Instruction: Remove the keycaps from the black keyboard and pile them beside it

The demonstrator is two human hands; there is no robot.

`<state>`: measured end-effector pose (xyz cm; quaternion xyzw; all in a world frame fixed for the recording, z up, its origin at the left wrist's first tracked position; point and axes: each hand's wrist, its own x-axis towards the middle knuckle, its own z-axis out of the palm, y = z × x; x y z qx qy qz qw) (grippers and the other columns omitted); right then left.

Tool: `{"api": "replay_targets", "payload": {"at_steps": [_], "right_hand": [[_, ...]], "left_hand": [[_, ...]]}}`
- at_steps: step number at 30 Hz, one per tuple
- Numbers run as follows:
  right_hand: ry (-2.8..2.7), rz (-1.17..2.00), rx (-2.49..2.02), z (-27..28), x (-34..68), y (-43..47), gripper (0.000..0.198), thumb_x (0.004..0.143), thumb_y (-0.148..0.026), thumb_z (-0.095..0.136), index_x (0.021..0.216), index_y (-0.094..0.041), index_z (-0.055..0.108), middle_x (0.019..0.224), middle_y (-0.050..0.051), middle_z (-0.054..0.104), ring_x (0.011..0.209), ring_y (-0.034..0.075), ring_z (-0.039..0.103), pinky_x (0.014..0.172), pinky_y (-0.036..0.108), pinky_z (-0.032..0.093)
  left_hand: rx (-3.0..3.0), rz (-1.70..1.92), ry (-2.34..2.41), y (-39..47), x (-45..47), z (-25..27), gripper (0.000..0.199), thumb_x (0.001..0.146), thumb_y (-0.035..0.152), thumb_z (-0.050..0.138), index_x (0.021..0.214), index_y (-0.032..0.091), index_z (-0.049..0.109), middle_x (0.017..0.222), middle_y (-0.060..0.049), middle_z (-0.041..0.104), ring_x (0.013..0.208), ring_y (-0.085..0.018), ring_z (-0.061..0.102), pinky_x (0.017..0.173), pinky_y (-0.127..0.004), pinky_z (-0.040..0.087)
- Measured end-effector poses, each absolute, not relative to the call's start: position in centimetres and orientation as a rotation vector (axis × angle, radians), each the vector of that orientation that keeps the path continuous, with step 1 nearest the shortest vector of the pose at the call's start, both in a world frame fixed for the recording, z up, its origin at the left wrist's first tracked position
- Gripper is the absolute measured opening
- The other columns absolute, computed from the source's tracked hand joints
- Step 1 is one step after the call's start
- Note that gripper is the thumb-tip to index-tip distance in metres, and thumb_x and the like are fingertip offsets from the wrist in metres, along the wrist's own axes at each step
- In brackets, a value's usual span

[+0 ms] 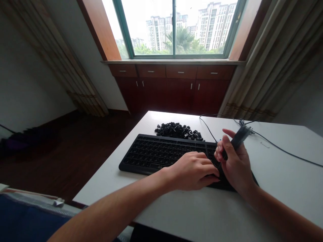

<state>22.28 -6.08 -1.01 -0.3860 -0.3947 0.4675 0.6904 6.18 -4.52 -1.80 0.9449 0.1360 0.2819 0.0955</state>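
Note:
A black keyboard (148, 153) lies on the white table, its sockets bare of keycaps. My left hand (193, 171) rests over its right half, fingers bent together and the thumb near the front edge, holding it. Above the right end of the keyboard, my right hand (234, 159) is closed around a dark brush (238, 139), whose bristles point up and away from me. Just behind the keyboard sits a heap of loose black keycaps (176, 130). The keyboard's right part is mostly hidden by both hands.
A thin black cable (282, 151) runs across the right of the white table (285, 188). Near it lies a small bent wire piece (264, 145). Dark red cabinets (179, 92) stand beyond the table under a window. Blue fabric (27, 218) is at the lower left.

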Motion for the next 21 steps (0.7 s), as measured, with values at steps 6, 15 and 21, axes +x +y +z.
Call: {"api": "replay_targets", "payload": {"at_steps": [6,15,21], "right_hand": [[-0.764,1.185,-0.870,-0.3,22.6,-6.0,0.041,0.092,-0.043,0.067,0.063,-0.020,0.050,0.052,-0.007,0.036,0.039,0.006,0.030,0.035,0.021,0.024],[-0.730,1.311,-0.845,-0.4,22.3,-6.9,0.042,0.091,-0.038,0.064,0.059,-0.021,0.042,0.050,-0.006,0.034,0.041,0.008,0.030,0.037,0.024,0.023],[-0.711,1.276,-0.969,0.0,21.9,-6.8,0.042,0.090,-0.033,0.065,0.058,-0.021,0.041,0.051,-0.007,0.031,0.040,0.007,0.024,0.036,0.024,0.017]], "left_hand": [[2.756,0.843,0.435,-4.5,6.3,-1.9,0.023,0.098,0.035,0.056,0.094,0.019,0.073,0.092,-0.002,0.077,0.084,-0.016,0.069,0.084,-0.029,0.053],[2.747,0.858,0.470,-4.5,6.2,-2.0,0.022,0.094,0.038,0.059,0.088,0.019,0.071,0.087,-0.003,0.075,0.083,-0.017,0.067,0.081,-0.029,0.053],[2.778,0.856,0.479,-4.6,6.3,-2.0,0.025,0.095,0.038,0.058,0.083,0.020,0.069,0.086,-0.003,0.074,0.082,-0.016,0.066,0.079,-0.028,0.053]]}}
